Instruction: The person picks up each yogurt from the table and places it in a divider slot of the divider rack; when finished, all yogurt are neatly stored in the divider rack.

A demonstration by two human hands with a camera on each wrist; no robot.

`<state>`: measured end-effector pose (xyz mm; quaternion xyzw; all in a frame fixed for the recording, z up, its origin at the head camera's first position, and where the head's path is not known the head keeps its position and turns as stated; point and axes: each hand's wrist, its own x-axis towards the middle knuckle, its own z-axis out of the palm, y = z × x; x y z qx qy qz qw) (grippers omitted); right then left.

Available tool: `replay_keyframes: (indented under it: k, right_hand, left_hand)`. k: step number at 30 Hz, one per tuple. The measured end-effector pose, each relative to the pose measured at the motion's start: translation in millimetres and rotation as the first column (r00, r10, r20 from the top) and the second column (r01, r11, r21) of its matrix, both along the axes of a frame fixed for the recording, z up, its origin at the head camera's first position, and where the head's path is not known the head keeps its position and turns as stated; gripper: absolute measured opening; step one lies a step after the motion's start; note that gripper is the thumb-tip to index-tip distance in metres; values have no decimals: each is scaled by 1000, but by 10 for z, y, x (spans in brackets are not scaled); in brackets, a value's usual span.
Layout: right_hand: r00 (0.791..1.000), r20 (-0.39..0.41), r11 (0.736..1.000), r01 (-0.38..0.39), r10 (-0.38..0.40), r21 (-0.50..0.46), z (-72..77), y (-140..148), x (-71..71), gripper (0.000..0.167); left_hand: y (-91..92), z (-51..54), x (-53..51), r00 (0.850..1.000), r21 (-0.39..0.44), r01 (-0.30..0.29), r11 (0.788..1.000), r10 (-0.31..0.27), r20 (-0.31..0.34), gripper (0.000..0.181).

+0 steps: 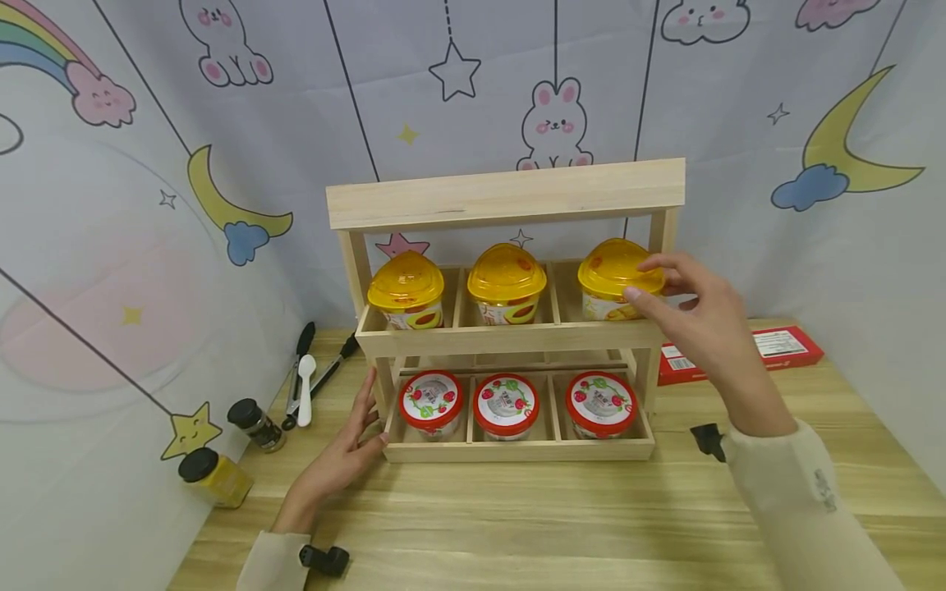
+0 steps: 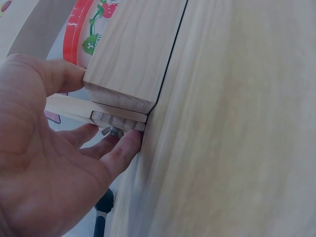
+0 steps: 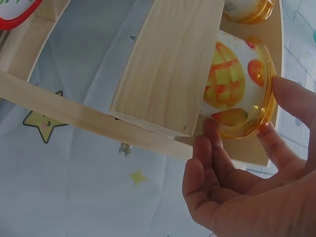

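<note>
A two-tier wooden rack (image 1: 510, 336) stands on the table. At its lower left corner my left hand (image 1: 343, 451) grips the frame, the thumb on the front board (image 2: 133, 54) and the fingers by the side, near a wing nut (image 2: 112, 131). My right hand (image 1: 702, 312) holds the yellow-lidded cup (image 1: 619, 275) in the upper right compartment, thumb and fingers about its lid (image 3: 266, 94). Two more such cups, the left cup (image 1: 406, 287) and the middle cup (image 1: 507, 283), sit upright beside it. Below are three red-rimmed cups: left (image 1: 431, 402), middle (image 1: 506, 405), right (image 1: 602, 403).
Left of the rack lie black-handled tongs (image 1: 325, 373) and a white spoon (image 1: 305, 390). A black-capped spice jar (image 1: 256, 424) and a yellow jar (image 1: 216, 477) stand nearer the left wall. Behind my right hand lies a red box (image 1: 791, 347). Printed cloth (image 1: 473, 123) encloses the table.
</note>
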<state>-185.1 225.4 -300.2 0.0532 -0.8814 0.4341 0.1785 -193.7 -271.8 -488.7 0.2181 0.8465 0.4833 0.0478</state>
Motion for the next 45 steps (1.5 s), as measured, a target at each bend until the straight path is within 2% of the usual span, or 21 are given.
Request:
replay_keyframes:
  k: [13, 22, 31, 37, 40, 45]
  right_hand:
    - [996, 85, 998, -34, 30, 45, 48, 70, 1, 47]
    - [995, 83, 996, -58, 52, 66, 61, 111, -10, 44]
    - [993, 99, 996, -76, 71, 44, 30, 162, 18, 52]
    - [996, 14, 994, -93, 93, 62, -53, 244, 57, 54]
    - [997, -27, 994, -69, 71, 84, -100, 273, 118, 58]
    - [998, -46, 994, -34, 39, 105, -133, 323, 198, 64]
  left_hand:
    - [3, 0, 13, 1000, 7, 8, 1000, -8, 10, 98]
    - [3, -1, 14, 999, 14, 3, 1000, -4, 32, 98]
    - [-9, -7, 6, 1000, 4, 8, 1000, -8, -1, 98]
    - [-8, -8, 9, 1000, 5, 4, 1000, -4, 3, 98]
    - [-4, -15, 3, 1000, 12, 1, 1000, -1, -3, 99]
    - [1, -13, -8, 1000, 30, -1, 1000, 1, -5, 99]
